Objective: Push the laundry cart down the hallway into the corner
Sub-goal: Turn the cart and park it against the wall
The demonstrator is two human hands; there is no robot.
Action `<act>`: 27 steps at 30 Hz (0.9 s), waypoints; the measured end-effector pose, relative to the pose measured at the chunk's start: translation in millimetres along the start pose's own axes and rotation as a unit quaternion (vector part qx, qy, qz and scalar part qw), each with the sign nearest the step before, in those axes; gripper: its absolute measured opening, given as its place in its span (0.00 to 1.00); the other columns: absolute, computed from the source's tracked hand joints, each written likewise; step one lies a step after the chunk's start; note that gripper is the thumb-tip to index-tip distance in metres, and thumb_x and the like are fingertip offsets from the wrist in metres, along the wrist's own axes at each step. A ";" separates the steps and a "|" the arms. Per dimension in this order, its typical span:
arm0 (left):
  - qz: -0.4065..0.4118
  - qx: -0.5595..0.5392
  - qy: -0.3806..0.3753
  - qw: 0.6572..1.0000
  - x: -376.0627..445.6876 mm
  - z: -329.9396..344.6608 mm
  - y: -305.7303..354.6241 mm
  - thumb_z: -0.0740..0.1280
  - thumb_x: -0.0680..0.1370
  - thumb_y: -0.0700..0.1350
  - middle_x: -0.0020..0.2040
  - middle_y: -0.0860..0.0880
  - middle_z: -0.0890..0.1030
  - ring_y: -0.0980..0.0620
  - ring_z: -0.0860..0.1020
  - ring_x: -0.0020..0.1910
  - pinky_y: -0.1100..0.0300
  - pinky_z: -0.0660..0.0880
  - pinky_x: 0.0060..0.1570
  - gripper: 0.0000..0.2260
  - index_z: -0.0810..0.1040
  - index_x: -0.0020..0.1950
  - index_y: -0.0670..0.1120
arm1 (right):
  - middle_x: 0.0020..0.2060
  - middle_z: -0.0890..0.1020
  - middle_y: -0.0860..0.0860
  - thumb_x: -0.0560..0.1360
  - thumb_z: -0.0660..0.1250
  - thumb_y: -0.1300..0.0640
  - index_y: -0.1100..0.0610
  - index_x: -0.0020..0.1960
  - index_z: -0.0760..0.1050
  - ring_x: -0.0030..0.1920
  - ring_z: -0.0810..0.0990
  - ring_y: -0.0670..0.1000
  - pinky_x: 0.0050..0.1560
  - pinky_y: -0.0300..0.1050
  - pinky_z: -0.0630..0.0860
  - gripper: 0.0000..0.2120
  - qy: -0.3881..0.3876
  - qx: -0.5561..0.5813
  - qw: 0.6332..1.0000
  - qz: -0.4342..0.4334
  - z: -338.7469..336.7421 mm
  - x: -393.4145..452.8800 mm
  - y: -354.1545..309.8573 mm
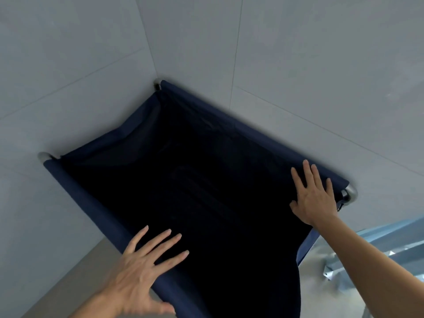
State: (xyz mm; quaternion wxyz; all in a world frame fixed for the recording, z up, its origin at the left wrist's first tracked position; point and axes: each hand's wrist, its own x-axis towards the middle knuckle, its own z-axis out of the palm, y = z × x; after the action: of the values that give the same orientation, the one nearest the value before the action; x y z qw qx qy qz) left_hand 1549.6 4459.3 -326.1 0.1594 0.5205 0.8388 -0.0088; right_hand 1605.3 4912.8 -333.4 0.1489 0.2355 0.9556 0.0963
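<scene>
The laundry cart (96, 203) is a dark blue fabric bin on a metal frame, and I look down into its black inside. Its far end sits in the corner where two grey tiled walls (298, 53) meet, with its left and far rims close to them. My left hand (140, 269) hovers over the near-left rim with fingers spread and straight, thumb by the rim's edge. My right hand (314, 196) lies flat with fingers straight on the right rim, near a chrome frame corner (351, 191).
A strip of beige floor (75, 276) shows at the lower left beside the cart. At the lower right stands a blurred light blue and metal structure (378, 246), close to my right forearm.
</scene>
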 end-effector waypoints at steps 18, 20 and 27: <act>-0.032 0.073 -0.009 0.997 -4.2 -21.1 16.5 0.59 0.66 0.81 0.78 0.46 0.70 0.45 0.70 0.76 0.39 0.54 0.72 0.46 0.70 0.77 0.57 | 0.84 0.32 0.53 0.79 0.67 0.42 0.47 0.85 0.37 0.85 0.35 0.56 0.82 0.67 0.49 0.48 -0.007 0.030 0.999 -0.015 -5.9 -4.2 5.8; -0.033 0.075 -0.014 0.997 -4.8 -21.8 17.3 0.58 0.66 0.81 0.78 0.46 0.70 0.45 0.69 0.76 0.39 0.54 0.72 0.45 0.70 0.77 0.57 | 0.84 0.32 0.53 0.79 0.67 0.42 0.47 0.85 0.37 0.85 0.35 0.56 0.82 0.67 0.49 0.48 -0.005 0.032 0.999 -0.018 -5.6 -4.7 5.8; -0.070 0.021 -0.061 0.995 -10.6 -11.1 12.5 0.50 0.69 0.82 0.83 0.53 0.39 0.52 0.36 0.81 0.45 0.30 0.76 0.44 0.43 0.80 0.67 | 0.85 0.37 0.55 0.80 0.66 0.43 0.48 0.85 0.36 0.86 0.40 0.59 0.82 0.63 0.52 0.47 -0.007 0.022 0.998 -0.057 -25.8 -7.9 13.6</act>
State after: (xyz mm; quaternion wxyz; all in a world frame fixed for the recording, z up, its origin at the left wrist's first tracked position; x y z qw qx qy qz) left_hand 1561.9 4457.8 -310.8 0.1979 0.4621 0.8617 -0.0694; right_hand 1609.2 4917.9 -303.9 0.1557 0.1843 0.9683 0.0651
